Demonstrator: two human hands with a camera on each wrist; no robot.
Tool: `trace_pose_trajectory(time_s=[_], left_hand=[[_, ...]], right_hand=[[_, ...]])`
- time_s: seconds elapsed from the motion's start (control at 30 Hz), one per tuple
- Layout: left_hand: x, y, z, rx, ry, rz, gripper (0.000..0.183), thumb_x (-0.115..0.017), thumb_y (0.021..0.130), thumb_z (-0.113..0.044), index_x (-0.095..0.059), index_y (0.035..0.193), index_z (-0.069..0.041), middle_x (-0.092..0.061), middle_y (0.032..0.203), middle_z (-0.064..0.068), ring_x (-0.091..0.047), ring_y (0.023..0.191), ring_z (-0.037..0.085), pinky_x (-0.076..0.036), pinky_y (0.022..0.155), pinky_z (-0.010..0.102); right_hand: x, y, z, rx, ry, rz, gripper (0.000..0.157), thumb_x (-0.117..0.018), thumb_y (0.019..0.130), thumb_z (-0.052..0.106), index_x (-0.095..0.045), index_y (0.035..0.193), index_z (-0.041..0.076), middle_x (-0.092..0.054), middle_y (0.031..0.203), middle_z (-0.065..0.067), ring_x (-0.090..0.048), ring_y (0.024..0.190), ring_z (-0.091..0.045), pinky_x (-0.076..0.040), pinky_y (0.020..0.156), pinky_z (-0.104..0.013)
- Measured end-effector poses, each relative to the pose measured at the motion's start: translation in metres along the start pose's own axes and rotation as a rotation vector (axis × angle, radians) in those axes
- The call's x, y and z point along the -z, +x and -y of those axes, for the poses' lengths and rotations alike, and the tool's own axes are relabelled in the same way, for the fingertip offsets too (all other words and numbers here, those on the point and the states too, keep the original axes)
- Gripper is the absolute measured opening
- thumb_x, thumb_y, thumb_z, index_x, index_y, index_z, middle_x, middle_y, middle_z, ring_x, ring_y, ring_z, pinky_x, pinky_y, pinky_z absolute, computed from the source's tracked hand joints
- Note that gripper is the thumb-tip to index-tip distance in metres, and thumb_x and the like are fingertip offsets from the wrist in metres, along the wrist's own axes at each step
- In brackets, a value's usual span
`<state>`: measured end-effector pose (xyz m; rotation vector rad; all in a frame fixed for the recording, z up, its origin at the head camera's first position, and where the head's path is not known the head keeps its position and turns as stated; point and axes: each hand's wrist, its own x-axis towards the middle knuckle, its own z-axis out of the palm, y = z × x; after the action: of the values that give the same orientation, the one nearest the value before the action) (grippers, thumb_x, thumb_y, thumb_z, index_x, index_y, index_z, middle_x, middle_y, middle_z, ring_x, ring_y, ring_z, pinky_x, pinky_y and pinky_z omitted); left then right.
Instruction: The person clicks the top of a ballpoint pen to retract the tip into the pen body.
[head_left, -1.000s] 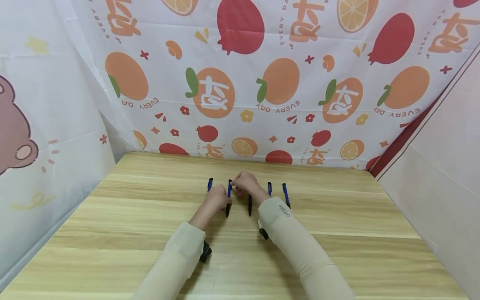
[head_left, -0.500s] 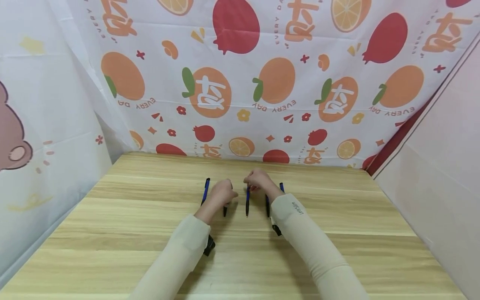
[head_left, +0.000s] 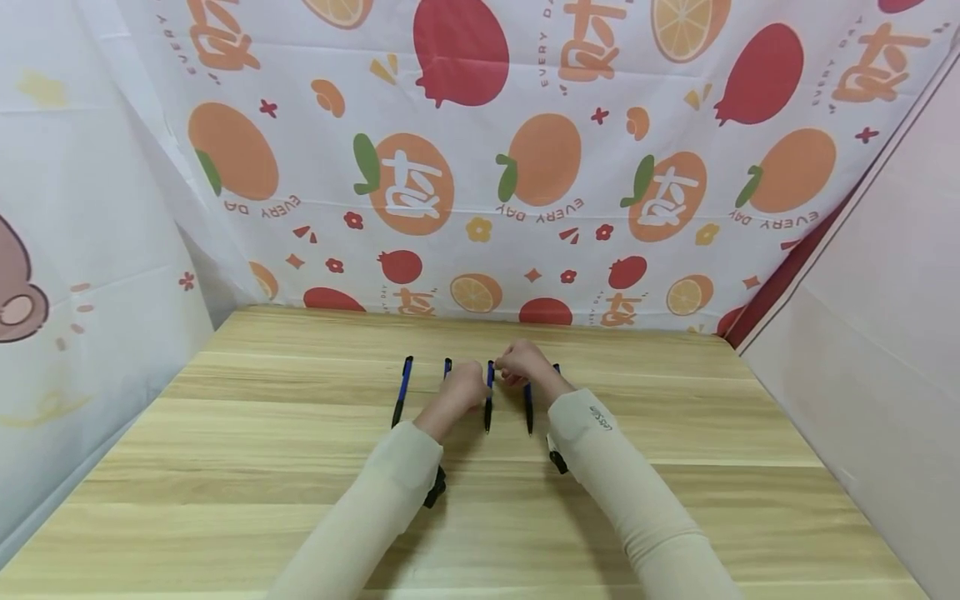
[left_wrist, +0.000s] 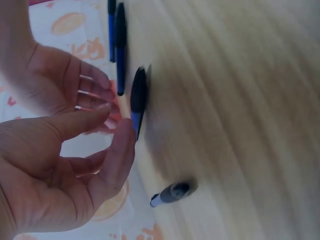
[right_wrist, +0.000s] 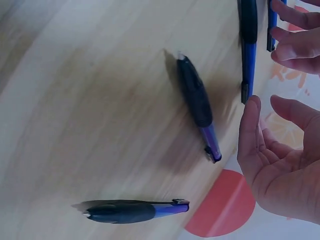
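Note:
Several blue pens with black grips lie in a spaced row on the table. My left hand (head_left: 462, 386) is beside the middle pen (head_left: 489, 400), fingers loosely bent and thumb apart from them. In the left wrist view a fingertip of it meets or nearly meets that pen (left_wrist: 138, 95). My right hand (head_left: 521, 362) is by the same pen's far end; in the right wrist view its fingertip (right_wrist: 253, 102) is close to the clip end, and nothing is gripped. To the left lie the leftmost pen (head_left: 402, 392) and one partly hidden pen (head_left: 447, 365); on the right is another pen (head_left: 528, 410).
The rightmost pen (head_left: 557, 367) is mostly hidden behind my right forearm. A wooden table (head_left: 225, 467) spreads under everything. Behind it hangs a fruit-print cloth (head_left: 480, 242), with pale cloth walls (head_left: 97, 208) at the sides.
My left hand has moved right along the row, from near the second pen to the middle one. My right hand went right from the second pen to the middle one. The view shifted slightly.

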<state>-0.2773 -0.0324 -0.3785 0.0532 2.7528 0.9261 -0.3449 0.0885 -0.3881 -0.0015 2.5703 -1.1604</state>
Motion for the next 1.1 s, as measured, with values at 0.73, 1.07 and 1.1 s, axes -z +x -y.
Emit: trace_pose_trajectory(time_s=[0.73, 1.07, 1.1], left_hand=[[-0.019, 0.010, -0.007, 0.041, 0.194, -0.066, 0.029, -0.069, 0.080, -0.011, -0.058, 0.103, 0.002, -0.059, 0.081, 0.012, -0.054, 0.054, 0.020, -0.046, 0.049, 0.029], [-0.020, 0.014, -0.007, 0.068, 0.087, -0.046, 0.016, -0.069, 0.081, -0.010, -0.058, 0.087, -0.001, -0.058, 0.073, 0.010, -0.056, 0.042, 0.016, -0.046, 0.039, 0.023], [-0.020, 0.014, -0.006, 0.065, 0.076, -0.051, 0.015, -0.069, 0.081, -0.009, -0.056, 0.084, -0.002, -0.057, 0.071, 0.010, -0.056, 0.042, 0.017, -0.046, 0.039, 0.023]], right_hand=[[-0.005, -0.001, -0.005, 0.007, 0.066, 0.042, 0.016, -0.059, 0.088, 0.009, -0.062, 0.083, -0.006, -0.063, 0.070, -0.014, -0.059, 0.054, -0.018, -0.054, 0.055, -0.031], [-0.002, 0.000, -0.005, -0.049, 0.115, 0.019, 0.022, -0.054, 0.091, 0.015, -0.059, 0.084, -0.005, -0.060, 0.069, -0.012, -0.057, 0.051, -0.015, -0.054, 0.055, -0.031], [-0.001, -0.001, -0.005, -0.058, 0.143, 0.023, 0.022, -0.053, 0.092, 0.015, -0.058, 0.085, -0.006, -0.059, 0.069, -0.012, -0.057, 0.050, -0.015, -0.054, 0.054, -0.030]])
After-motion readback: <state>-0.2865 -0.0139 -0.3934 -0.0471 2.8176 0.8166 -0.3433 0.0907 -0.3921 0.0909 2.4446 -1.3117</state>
